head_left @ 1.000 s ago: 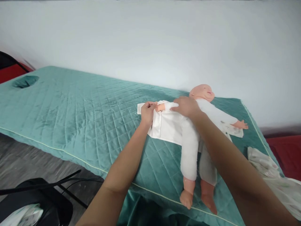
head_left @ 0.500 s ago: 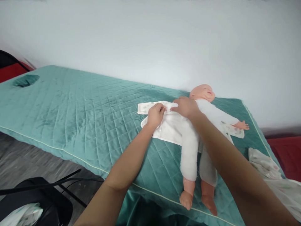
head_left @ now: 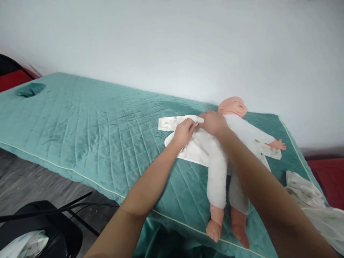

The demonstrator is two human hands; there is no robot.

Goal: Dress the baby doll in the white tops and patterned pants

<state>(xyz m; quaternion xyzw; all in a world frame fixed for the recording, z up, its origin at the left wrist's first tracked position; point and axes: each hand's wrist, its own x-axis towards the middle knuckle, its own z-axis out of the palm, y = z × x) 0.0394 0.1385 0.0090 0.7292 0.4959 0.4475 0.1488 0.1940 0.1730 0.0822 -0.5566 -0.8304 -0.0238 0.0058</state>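
A baby doll (head_left: 217, 168) with a white cloth body lies on its back, head toward the wall and feet toward me. Under it is spread a white printed baby shirt (head_left: 195, 152), one sleeve stretched out to the left. My left hand (head_left: 185, 132) pinches that sleeve near the doll's arm, fingers closed on the fabric. My right hand (head_left: 214, 122) is closed around the doll's arm near the shoulder, just below the head. The doll's hand on this side is hidden, apparently inside the sleeve. Its other arm reaches out to the right over the second sleeve.
The doll lies on a green quilted bed cover (head_left: 102, 118) against a white wall. Crumpled printed cloth (head_left: 306, 190) lies at the right edge. At the lower left stands a black chair (head_left: 56, 222) with a printed bundle (head_left: 27, 245) on it. Red furniture (head_left: 326, 175) shows at right.
My left hand has slid right along the doll's arm with the sleeve, close to my right hand. Less of the white arm shows between them.
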